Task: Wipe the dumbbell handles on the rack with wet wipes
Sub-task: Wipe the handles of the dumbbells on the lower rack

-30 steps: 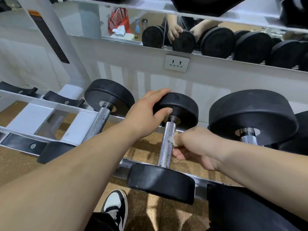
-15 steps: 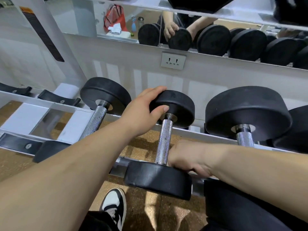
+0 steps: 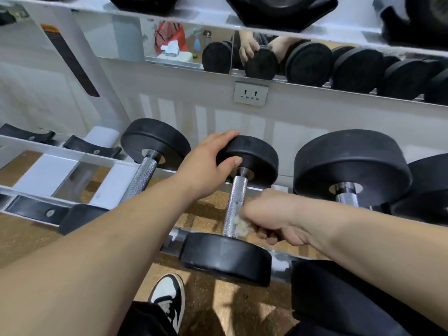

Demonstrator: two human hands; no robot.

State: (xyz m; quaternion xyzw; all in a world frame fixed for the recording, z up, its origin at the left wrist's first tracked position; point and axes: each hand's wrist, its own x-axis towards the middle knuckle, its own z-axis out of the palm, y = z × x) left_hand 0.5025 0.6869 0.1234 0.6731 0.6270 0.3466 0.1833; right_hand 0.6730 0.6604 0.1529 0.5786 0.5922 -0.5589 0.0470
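Note:
A small black dumbbell with a knurled steel handle [image 3: 234, 204] lies across the white rack [image 3: 48, 154] in the middle of the view. My left hand [image 3: 208, 166] grips its far rubber head [image 3: 257, 156], thumb on the inner face. My right hand [image 3: 269, 219] holds a crumpled white wet wipe [image 3: 240, 224] against the right side of the handle, near the front head [image 3: 225, 258]. The hand is blurred. To the left lies another small dumbbell [image 3: 155, 141], to the right a larger one [image 3: 349, 166].
A mirror strip behind the rack reflects the dumbbells and my hands. A wall socket [image 3: 251, 93] sits below it. An upper shelf holds more black weights [image 3: 278, 6]. Empty black cradles [image 3: 92, 147] lie at left. My black-and-white shoe [image 3: 169, 297] stands on the cork floor.
My right hand slid down the handle to the front head, then came back up a little with the wipe showing again. My left hand kept its grip on the far head.

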